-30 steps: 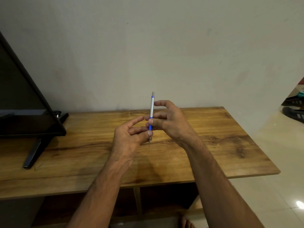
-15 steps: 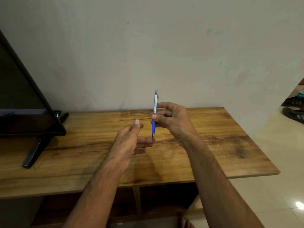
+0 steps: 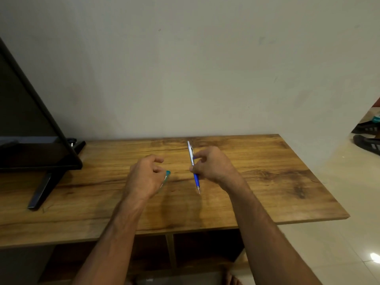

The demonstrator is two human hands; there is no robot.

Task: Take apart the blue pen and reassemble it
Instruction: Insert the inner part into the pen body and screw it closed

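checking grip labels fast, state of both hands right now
left hand: fingers curled, teal-tipped piece beside it, hold cannot be told
right hand: holding the blue pen

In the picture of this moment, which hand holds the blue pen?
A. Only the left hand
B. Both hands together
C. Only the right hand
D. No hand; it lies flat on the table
C: the right hand pinches the blue pen near its middle, tip pointing down, while the left hand is apart from it and does not touch it.
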